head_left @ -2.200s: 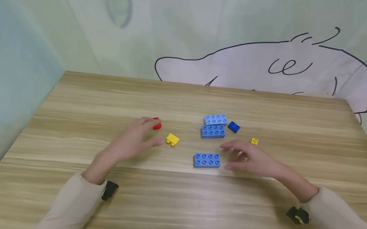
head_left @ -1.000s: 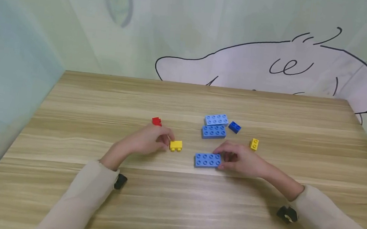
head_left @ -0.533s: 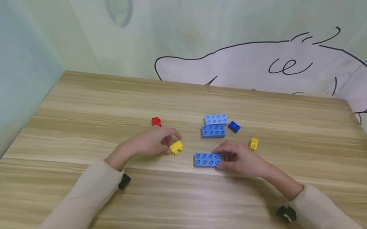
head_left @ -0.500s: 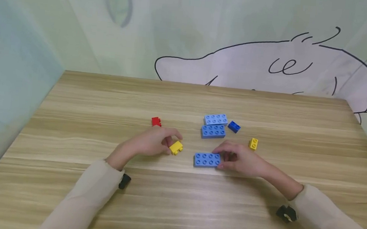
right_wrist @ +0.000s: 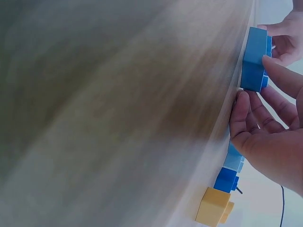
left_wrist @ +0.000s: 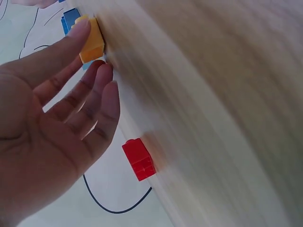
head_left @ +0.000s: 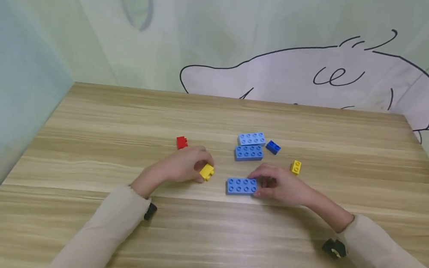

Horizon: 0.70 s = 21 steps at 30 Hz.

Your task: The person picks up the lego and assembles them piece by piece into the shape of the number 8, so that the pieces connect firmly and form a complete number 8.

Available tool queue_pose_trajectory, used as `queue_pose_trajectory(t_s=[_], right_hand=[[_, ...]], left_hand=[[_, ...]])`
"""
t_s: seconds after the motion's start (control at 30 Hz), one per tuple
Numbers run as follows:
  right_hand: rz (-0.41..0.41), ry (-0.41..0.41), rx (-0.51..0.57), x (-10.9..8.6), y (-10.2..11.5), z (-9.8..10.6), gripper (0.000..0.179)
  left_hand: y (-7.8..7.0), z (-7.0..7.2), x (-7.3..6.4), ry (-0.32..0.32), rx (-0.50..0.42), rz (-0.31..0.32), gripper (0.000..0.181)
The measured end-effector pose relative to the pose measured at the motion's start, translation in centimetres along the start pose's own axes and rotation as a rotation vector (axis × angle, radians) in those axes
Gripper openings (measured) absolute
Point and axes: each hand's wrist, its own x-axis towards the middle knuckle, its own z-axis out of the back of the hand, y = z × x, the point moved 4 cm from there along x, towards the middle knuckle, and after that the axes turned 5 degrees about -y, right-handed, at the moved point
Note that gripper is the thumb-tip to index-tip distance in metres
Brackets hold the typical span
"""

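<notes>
My left hand pinches a small yellow brick between thumb and fingers, low over the table. Its studs point right and toward me. In the left wrist view the thumb lies on this yellow brick. My right hand holds the right end of a blue eight-stud brick that sits studs-up on the table. The right wrist view shows the thumb on the side of that blue brick. A gap separates the two held bricks. Behind my left hand lies a red brick on its side.
On the wooden table, a light blue brick stands against another blue brick, behind the held one. A dark blue brick is to their right. A second yellow brick sits behind my right hand.
My left hand has moved right from near the red brick and taken hold of the yellow brick, turning it. My right hand has moved left onto the blue brick, then stayed there.
</notes>
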Motion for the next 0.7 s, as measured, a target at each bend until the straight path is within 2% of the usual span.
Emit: queue_pose_trajectory(t_s=[0.17,0.33,0.5,0.7], right_hand=[[0.003,-0.001,0.001,0.0,-0.1,0.0,0.033],[-0.001,-0.001,-0.001,0.0,-0.1,0.1,0.033],[0.003,-0.001,-0.01,0.0,-0.1,0.1,0.032],[0.004,-0.003,-0.01,0.0,0.2,0.1,0.032]], left_hand=[[0.2,0.1,0.0,-0.027,-0.036,0.022,0.041],[-0.1,0.3,-0.3,-0.063,-0.08,-0.033,0.045],[-1.5,0.2,-0.5,-0.076,-0.16,-0.102,0.04],[-3.0,-0.5,-0.6,-0.104,-0.216,-0.069,0.038]])
